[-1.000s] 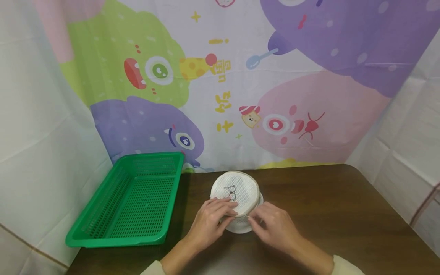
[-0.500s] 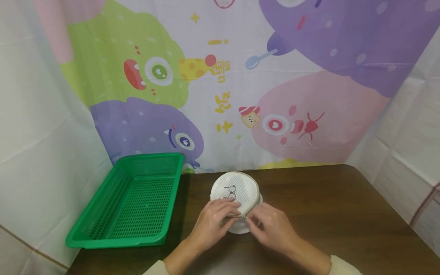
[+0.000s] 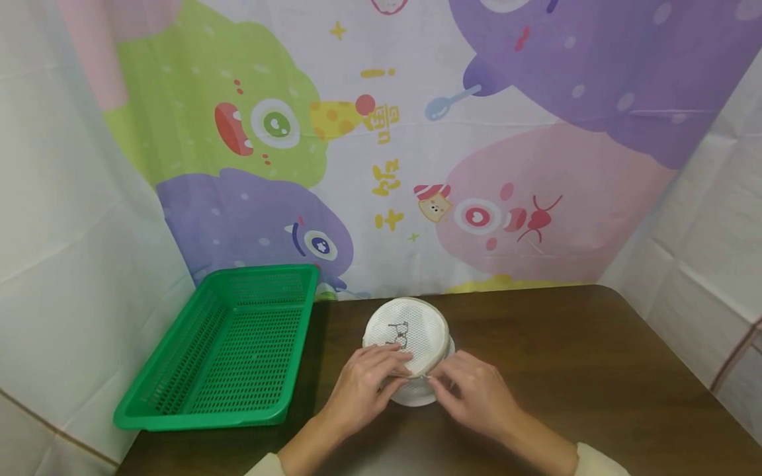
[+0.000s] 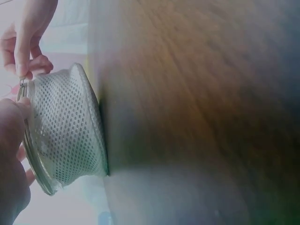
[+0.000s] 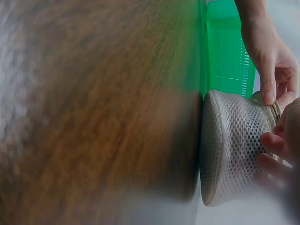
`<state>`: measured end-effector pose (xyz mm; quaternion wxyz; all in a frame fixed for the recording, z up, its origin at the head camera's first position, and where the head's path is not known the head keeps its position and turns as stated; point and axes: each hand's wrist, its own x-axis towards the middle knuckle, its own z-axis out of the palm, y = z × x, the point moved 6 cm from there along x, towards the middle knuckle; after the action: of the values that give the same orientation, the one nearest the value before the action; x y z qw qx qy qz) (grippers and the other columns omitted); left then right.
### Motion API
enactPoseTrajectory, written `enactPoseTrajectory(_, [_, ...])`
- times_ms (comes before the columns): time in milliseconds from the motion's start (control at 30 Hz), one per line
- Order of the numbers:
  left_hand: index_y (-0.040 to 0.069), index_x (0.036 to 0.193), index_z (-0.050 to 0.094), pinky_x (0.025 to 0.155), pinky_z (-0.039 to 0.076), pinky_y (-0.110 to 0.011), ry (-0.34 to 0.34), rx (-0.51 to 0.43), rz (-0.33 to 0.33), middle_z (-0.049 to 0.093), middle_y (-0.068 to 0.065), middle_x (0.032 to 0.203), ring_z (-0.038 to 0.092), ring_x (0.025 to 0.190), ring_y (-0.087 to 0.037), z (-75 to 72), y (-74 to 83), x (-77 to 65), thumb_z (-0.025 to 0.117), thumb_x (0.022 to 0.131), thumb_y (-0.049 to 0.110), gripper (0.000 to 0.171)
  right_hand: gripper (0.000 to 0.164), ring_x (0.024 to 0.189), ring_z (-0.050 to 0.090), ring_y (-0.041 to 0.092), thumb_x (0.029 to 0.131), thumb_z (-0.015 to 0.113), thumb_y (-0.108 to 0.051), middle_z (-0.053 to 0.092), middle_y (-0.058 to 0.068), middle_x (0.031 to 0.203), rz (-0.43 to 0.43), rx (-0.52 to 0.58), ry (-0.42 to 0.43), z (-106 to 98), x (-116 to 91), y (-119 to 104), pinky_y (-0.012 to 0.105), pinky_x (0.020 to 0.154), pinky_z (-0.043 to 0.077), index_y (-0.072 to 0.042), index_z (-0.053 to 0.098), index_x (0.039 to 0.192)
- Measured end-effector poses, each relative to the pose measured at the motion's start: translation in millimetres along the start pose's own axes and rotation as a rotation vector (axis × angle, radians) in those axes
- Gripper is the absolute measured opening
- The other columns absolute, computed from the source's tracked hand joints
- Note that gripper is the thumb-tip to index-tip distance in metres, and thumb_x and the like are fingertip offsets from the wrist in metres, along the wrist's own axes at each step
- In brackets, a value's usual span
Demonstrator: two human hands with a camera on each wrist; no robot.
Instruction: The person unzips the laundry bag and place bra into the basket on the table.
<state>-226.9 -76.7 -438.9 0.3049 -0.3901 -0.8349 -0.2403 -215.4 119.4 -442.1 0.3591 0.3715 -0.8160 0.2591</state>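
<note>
A round white mesh laundry bag (image 3: pixel 411 317) with a small printed figure on its lid stands upright on the table. Around the lid's edge runs a zipper (image 4: pixel 29 136). My left hand (image 3: pixel 366 380) grips the lid's near left edge, fingers over the top and thumb (image 5: pixel 268 93) at the zipper side. Just to the right, my right hand (image 3: pixel 473 390) pinches the small metal zipper pull (image 4: pixel 22 83) between thumb and forefinger. The mesh side wall (image 5: pixel 239 136) bulges below the rim. Part of the lid's near edge is hidden under the left fingers.
A green slotted plastic basket (image 3: pixel 238 350) stands on the left of the dark wooden table (image 3: pixel 565 370). Behind the table hangs a printed cloth (image 3: pixel 369 258) with cartoon figures. White cloth panels flank both sides.
The right hand shifts slightly left toward the left hand, then back right, with the zipper pull. The bag and the left hand stay nearly in place.
</note>
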Motion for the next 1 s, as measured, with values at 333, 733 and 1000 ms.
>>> enactPoseTrajectory(333, [0.019, 0.101, 0.082, 0.105, 0.064, -0.048, -0.008, -0.01, -0.017, 0.088, 0.001, 0.123, 0.082, 0.125, -0.024, 1.9, -0.4, 0.1, 0.099, 0.082, 0.009, 0.027, 0.025, 0.074, 0.063, 0.001, 0.08, 0.089, -0.005, 0.071, -0.014, 0.078, -0.001, 0.018, 0.009, -0.8, 0.5, -1.0, 0.013, 0.065, 0.051, -0.022, 0.073, 0.087])
enactPoseTrajectory(733, [0.018, 0.099, 0.081, 0.107, 0.064, -0.046, 0.014, -0.007, 0.017, 0.088, 0.002, 0.121, 0.083, 0.123, -0.024, 5.8, 2.4, 3.0, 0.099, 0.084, 0.015, 0.024, 0.025, 0.075, 0.063, -0.001, 0.081, 0.089, -0.004, 0.072, -0.014, 0.077, 0.007, 0.035, -0.016, 3.2, 1.2, -2.7, 0.01, 0.065, 0.05, -0.022, 0.072, 0.087])
enactPoseTrajectory(1000, [0.019, 0.099, 0.08, 0.106, 0.063, -0.046, -0.01, 0.001, -0.01, 0.088, 0.002, 0.123, 0.082, 0.125, -0.023, 2.0, 0.9, 2.6, 0.098, 0.084, 0.015, 0.024, 0.024, 0.075, 0.063, -0.001, 0.081, 0.09, -0.007, 0.071, -0.014, 0.077, -0.002, 0.022, -0.01, 2.6, 1.2, -1.4, 0.012, 0.065, 0.05, -0.023, 0.073, 0.087])
